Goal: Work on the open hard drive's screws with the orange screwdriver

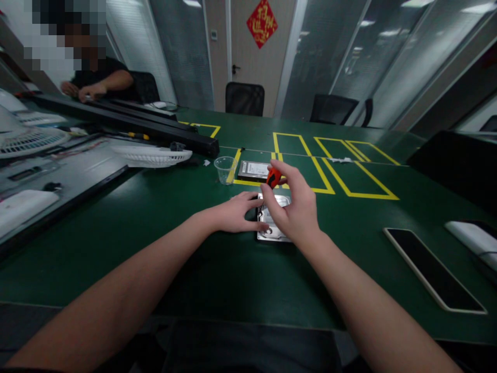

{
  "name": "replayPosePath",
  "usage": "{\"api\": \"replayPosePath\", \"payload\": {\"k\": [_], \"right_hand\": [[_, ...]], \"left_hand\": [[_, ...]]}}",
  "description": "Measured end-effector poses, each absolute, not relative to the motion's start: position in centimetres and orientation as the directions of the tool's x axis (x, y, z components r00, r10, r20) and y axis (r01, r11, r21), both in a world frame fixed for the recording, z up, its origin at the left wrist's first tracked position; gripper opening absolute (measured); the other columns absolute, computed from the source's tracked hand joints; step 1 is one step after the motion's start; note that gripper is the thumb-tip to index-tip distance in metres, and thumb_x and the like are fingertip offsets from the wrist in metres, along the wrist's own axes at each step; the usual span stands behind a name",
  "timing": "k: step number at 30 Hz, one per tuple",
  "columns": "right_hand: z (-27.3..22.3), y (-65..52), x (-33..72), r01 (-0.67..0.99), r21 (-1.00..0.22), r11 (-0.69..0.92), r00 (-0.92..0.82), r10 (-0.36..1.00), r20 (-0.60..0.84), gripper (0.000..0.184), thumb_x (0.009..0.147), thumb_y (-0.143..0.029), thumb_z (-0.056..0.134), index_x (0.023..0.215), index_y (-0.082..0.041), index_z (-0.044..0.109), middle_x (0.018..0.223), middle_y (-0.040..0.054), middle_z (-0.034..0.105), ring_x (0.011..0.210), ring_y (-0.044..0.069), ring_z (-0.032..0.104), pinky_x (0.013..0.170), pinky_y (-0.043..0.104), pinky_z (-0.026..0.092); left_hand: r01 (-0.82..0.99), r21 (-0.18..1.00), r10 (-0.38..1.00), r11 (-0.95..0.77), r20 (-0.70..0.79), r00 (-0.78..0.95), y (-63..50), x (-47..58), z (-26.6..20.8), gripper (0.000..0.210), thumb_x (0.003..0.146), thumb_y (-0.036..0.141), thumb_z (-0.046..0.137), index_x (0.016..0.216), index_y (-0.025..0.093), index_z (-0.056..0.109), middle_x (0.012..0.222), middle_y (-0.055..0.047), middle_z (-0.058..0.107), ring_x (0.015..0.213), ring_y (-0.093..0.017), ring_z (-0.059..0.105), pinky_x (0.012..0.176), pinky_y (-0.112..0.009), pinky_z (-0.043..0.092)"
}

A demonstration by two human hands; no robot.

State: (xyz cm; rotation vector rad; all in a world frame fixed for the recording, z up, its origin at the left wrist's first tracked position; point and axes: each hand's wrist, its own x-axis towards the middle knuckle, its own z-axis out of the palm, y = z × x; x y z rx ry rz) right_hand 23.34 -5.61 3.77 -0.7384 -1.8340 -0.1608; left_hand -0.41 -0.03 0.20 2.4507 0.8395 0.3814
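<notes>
An opened-looking silver hard drive lies flat on the green table in front of me. My left hand rests at its left side, fingers spread, with the thumb and fingertips touching the drive's edge and top. Above the drive, my right hand grips a screwdriver with a red and black handle between thumb and fingers. The handle stands roughly upright; its shaft and tip are hard to make out. Just beyond lies a second hard drive with a white label, and a clear plastic cup stands to its left.
Yellow tape rectangles mark the green table. To the right lies a phone-like black slab near a white device. White fan parts and long black bars crowd the left. Another person sits at the far left.
</notes>
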Motion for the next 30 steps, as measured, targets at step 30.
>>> {"api": "replayPosePath", "payload": {"k": [30], "right_hand": [[3.89,-5.67,23.16,0.545,-0.204,0.813,-0.199,0.363,0.910,0.052,0.122,-0.027,0.072,0.174,-0.030,0.070,0.150,0.0144,0.086,0.129,0.034,0.086,0.109,0.056,0.079]], "left_hand": [[0.484,0.552,0.629,-0.679,0.098,0.771,0.02,-0.38,0.15,0.099,0.112,0.090,0.086,0.191,0.034,0.066,0.205,-0.018,0.055,0.192,-0.055,0.047,0.159,-0.077,0.039]]}}
